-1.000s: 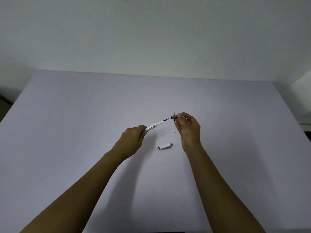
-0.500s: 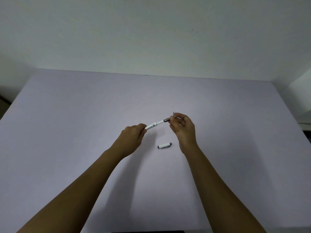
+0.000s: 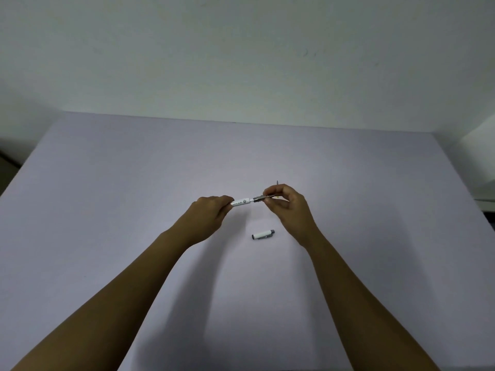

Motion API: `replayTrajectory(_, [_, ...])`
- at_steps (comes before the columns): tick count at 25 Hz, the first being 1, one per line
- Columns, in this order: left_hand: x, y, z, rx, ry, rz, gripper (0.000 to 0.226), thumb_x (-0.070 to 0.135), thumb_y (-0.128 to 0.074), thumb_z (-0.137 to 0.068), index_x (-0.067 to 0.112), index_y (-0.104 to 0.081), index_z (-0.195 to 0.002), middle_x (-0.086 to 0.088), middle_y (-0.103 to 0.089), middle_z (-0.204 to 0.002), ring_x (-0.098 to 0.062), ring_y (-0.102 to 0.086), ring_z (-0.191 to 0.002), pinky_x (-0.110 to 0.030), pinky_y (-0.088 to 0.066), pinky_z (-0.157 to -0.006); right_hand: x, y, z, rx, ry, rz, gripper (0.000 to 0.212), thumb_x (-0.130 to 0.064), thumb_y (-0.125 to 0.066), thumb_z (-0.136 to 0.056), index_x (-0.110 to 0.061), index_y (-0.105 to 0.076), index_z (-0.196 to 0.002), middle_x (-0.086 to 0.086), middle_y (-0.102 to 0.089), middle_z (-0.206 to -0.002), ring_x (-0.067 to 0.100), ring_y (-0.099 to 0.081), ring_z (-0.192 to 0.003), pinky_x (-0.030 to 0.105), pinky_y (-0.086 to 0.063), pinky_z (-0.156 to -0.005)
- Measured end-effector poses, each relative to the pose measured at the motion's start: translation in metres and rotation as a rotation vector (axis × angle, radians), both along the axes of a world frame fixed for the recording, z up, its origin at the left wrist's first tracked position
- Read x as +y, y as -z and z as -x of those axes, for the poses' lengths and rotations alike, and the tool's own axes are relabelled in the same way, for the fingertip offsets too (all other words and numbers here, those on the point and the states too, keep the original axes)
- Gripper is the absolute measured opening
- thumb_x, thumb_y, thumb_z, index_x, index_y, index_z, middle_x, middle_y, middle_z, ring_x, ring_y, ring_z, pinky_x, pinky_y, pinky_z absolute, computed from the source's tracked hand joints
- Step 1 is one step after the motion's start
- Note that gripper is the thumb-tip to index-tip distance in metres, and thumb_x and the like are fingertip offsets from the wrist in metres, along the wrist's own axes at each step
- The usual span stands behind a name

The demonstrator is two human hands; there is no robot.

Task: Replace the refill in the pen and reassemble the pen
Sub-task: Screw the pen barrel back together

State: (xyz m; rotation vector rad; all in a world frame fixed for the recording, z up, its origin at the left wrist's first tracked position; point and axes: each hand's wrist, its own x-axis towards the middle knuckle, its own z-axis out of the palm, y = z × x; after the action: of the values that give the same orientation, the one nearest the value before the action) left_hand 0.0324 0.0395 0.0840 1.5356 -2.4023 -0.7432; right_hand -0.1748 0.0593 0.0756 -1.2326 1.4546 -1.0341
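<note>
My left hand (image 3: pixel 211 216) grips the rear end of a white pen barrel (image 3: pixel 242 202) held level above the table. My right hand (image 3: pixel 288 207) pinches the dark grey tip section (image 3: pixel 259 200), which now meets the barrel's front end. The refill between them is hidden inside. A thin dark sliver (image 3: pixel 277 182) sticks up behind my right fingers; I cannot tell what it is. The white pen cap (image 3: pixel 263 234) with a grey end and clip lies on the table below my right hand, apart from both hands.
The lavender table (image 3: pixel 134 196) stretches wide to a pale wall at the back. Its right edge (image 3: pixel 479 199) drops off beside a white object at the far right.
My right hand slid the grey tip section leftward along the exposed refill until it reached the barrel. The left hand and the cap stayed where they were.
</note>
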Motion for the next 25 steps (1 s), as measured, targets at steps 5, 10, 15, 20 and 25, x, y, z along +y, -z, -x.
replayTrajectory(5, [-0.003,-0.003,0.002,0.004,0.014,-0.007,0.026,0.025,-0.036,-0.098,0.012,-0.058,-0.105,-0.009,-0.059,-0.077,-0.03,-0.05,-0.068,-0.033,-0.035,-0.061,-0.004,0.0,-0.006,0.072,0.013,0.004,0.006,-0.016,-0.065,-0.085,-0.021,-0.066,-0.089,-0.012,-0.071,-0.09,0.007,-0.069,-0.089,0.028,-0.05,-0.085])
replayTrajectory(10, [-0.003,-0.005,0.002,0.008,0.047,0.006,0.027,0.026,-0.036,-0.098,0.011,-0.058,-0.103,-0.012,-0.066,-0.087,-0.031,-0.055,-0.075,-0.037,-0.041,-0.066,-0.004,0.0,-0.008,0.105,0.056,-0.049,0.02,-0.031,-0.062,-0.087,-0.013,-0.064,-0.078,-0.001,-0.07,-0.072,0.005,-0.07,-0.067,0.028,-0.055,-0.08])
replayTrajectory(15, [-0.001,-0.006,0.003,0.012,0.024,0.04,0.025,0.026,-0.036,-0.098,0.012,-0.055,-0.089,-0.009,-0.059,-0.073,-0.028,-0.048,-0.064,-0.033,-0.034,-0.057,-0.005,-0.003,-0.013,-0.013,0.104,-0.03,0.019,-0.028,-0.061,-0.087,-0.018,-0.055,-0.102,-0.001,-0.07,-0.088,0.005,-0.071,-0.078,0.017,-0.051,-0.079])
replayTrajectory(20, [-0.003,-0.01,-0.003,0.037,0.019,0.077,0.024,0.026,-0.038,-0.098,0.014,-0.054,-0.085,-0.004,-0.052,-0.067,-0.025,-0.042,-0.06,-0.031,-0.031,-0.056,-0.012,-0.013,-0.004,0.101,-0.045,-0.005,0.004,-0.023,-0.061,-0.087,-0.022,-0.064,-0.084,-0.001,-0.072,-0.082,0.011,-0.072,-0.083,0.019,-0.05,-0.075])
replayTrajectory(25, [-0.003,-0.012,-0.007,0.061,0.019,0.107,0.023,0.026,-0.038,-0.097,0.021,-0.042,-0.075,-0.008,-0.054,-0.066,-0.028,-0.045,-0.06,-0.031,-0.031,-0.053,-0.018,-0.024,0.002,0.209,-0.174,0.04,0.01,-0.019,-0.066,-0.084,-0.018,-0.065,-0.093,-0.006,-0.068,-0.082,0.002,-0.065,-0.071,0.008,-0.045,-0.057])
